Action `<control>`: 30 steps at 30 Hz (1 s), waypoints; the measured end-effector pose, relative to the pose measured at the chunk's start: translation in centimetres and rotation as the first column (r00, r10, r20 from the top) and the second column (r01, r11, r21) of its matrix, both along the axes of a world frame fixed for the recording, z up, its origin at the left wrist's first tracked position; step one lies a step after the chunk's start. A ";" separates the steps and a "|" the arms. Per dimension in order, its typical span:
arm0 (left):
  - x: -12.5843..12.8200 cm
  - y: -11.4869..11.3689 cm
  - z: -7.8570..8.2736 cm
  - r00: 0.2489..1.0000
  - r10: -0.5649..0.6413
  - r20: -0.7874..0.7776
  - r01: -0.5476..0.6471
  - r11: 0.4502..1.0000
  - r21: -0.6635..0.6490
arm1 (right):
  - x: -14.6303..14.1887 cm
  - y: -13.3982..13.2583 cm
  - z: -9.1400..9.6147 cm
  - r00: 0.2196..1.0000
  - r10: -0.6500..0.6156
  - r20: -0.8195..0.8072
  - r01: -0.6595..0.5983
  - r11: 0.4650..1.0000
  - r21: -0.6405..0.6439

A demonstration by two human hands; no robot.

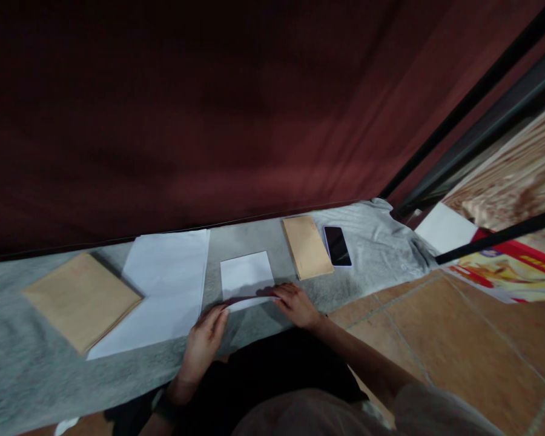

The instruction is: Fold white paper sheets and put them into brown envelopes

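A small white folded sheet of paper lies on a grey cloth spread on the floor. My left hand and my right hand both pinch the sheet's near edge, which is lifted a little off the cloth. To the left lies a stack of larger white sheets. A brown envelope lies further left. A second brown envelope lies right of the small sheet, with a dark phone beside it.
A dark red curtain hangs behind the cloth. Orange floor tiles run to the right, with a white sheet and a colourful printed poster on them. Black metal bars cross the upper right.
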State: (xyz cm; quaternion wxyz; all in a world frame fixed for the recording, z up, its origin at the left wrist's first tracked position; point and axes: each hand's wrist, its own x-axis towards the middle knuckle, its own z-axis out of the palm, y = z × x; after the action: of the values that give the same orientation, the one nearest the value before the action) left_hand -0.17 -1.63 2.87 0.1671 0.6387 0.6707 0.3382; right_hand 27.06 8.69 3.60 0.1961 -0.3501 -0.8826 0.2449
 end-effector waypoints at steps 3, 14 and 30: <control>0.7 1.0 0.7 0.992 0.120 0.027 -0.118 0.991 -0.070 | -1.5 0.8 0.6 0.981 -0.159 0.115 0.165 0.985 -0.042; 1.9 2.8 0.8 0.960 0.269 -0.079 -0.269 0.963 0.008 | -3.2 1.8 1.5 0.904 -0.312 0.293 0.347 0.935 -0.077; 2.6 6.7 2.4 0.888 0.364 -0.280 -0.424 0.884 -0.196 | -6.0 4.0 2.0 0.758 -0.441 0.481 0.494 0.869 0.021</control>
State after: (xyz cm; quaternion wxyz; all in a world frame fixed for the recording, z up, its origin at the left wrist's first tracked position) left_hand 2.42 5.09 5.22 0.0937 0.4969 0.8394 0.1992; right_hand 21.02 12.73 5.59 0.0118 -0.6180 -0.7730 0.1427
